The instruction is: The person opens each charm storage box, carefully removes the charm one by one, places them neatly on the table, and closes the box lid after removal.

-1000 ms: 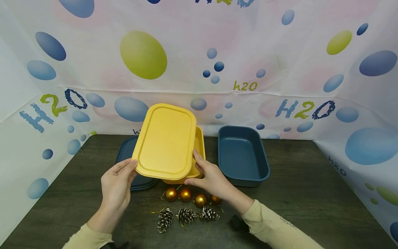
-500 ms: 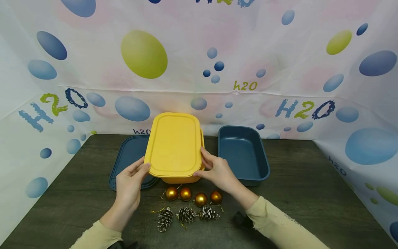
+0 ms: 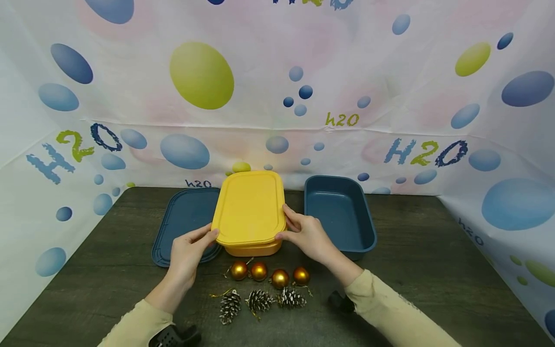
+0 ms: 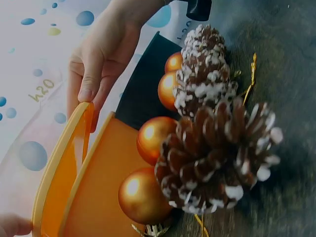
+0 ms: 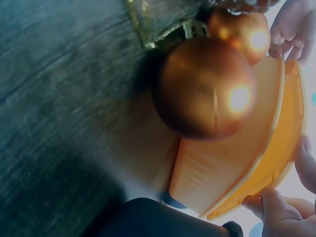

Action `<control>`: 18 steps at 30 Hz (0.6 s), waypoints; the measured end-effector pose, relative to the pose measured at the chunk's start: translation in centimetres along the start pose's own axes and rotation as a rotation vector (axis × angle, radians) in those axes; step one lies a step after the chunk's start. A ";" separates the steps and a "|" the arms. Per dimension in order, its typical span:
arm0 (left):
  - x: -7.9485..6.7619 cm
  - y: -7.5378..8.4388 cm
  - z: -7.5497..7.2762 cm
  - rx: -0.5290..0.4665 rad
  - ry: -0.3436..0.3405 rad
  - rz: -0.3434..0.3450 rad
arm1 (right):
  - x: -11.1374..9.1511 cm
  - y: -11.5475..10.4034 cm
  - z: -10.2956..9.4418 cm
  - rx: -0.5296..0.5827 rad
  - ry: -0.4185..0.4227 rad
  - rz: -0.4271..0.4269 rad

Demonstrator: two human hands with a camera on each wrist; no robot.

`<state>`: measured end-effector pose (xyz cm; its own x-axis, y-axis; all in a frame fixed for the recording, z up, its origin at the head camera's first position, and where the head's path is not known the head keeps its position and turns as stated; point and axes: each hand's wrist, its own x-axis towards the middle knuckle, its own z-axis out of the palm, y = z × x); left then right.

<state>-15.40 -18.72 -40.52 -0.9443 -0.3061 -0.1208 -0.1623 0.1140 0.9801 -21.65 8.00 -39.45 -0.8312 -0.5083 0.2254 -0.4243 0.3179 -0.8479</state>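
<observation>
A yellow rectangular lid [image 3: 250, 207] lies over the yellow plastic container [image 3: 253, 249], covering its opening in the head view. My left hand [image 3: 188, 253] pinches the lid's near left corner between thumb and fingers. At the near right corner, my right hand [image 3: 310, 238] grips the edge the same way, thumb on the near side. The left wrist view shows the lid's rim [image 4: 52, 168] tilted away from the container wall [image 4: 103, 182], with a gap along the near side. That gap also shows in the right wrist view, between lid [image 5: 295, 113] and container [image 5: 222, 163].
Several gold baubles [image 3: 258, 271] sit in a row just before the container, with three frosted pine cones [image 3: 260, 300] nearer me. An open dark blue container [image 3: 340, 214] stands to the right. A dark blue lid [image 3: 188, 212] lies on the left, partly hidden. A printed curtain [image 3: 260, 72] hangs behind.
Both hands have moved the yellow lid down, away from me and to the right, from a raised tilt to lying over the yellow container. More of the blue lid shows now.
</observation>
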 end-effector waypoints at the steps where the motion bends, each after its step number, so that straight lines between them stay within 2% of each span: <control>1: 0.1 0.0 0.0 0.016 -0.003 0.003 | 0.0 0.1 0.0 0.003 -0.005 0.003; 4: 0.4 0.1 0.1 0.043 -0.013 0.011 | 0.1 0.3 0.0 -0.013 -0.012 0.006; 12: 0.7 -0.3 0.1 0.095 -0.015 0.030 | 0.1 0.6 0.1 -0.162 -0.034 0.020; 18: 0.8 -0.6 0.2 0.094 -0.016 0.014 | 0.0 0.9 0.3 -0.162 -0.052 0.012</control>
<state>-16.09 -18.88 -41.25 -0.9509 -0.2892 -0.1100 -0.1741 0.2063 0.9629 -21.94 8.03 -40.33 -0.8184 -0.5435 0.1869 -0.4705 0.4468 -0.7609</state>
